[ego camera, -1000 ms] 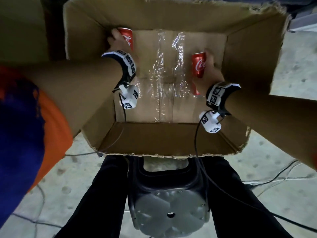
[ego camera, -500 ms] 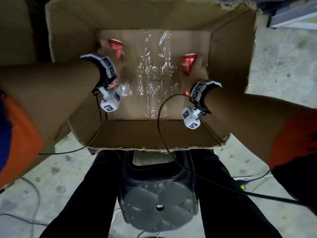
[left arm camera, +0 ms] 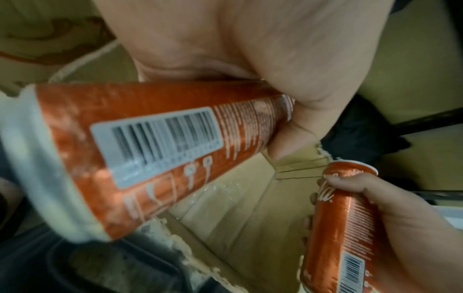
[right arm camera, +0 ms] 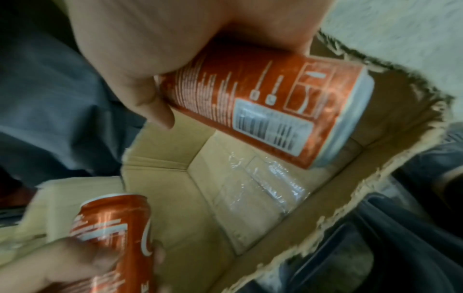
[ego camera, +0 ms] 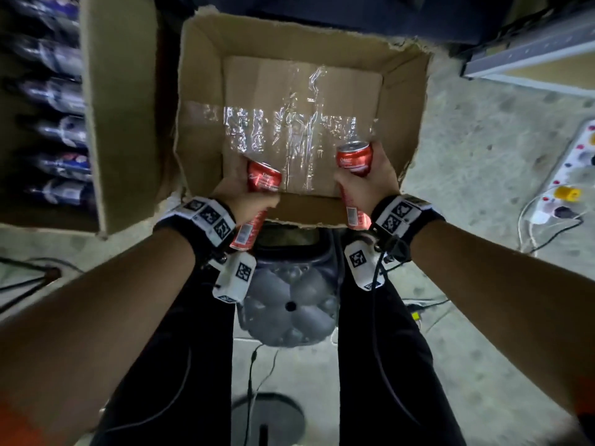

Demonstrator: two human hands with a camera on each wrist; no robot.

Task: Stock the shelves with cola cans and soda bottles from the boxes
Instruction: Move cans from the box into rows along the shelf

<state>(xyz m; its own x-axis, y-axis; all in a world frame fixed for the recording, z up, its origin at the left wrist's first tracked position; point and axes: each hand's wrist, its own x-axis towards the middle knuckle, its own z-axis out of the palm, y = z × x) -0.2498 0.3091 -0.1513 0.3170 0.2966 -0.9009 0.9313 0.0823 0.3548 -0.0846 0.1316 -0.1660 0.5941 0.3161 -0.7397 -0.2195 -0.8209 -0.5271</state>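
Red cans, one in each fist, and this looks like the pick-up step of the stocking job: the left hand [ego camera: 240, 196] is wrapped round its cola can [ego camera: 262, 181], the right hand [ego camera: 370, 185] curled round the other can [ego camera: 354, 157], both held tilted over the near edge of the cardboard box [ego camera: 402, 101]. From the wrist views the fingers are clamped well round the barcoded sides, and nothing else shows on the box's taped floor. A second box [ego camera: 119, 107] stands to the left with dark bottles [ego camera: 61, 130] lined up beside it. No shelf can be made out for sure here, so the next move, I'd judge, calls for lifting both cans clear of the torn rim, turning to find the shelf, and setting them upright without knocking one against the other
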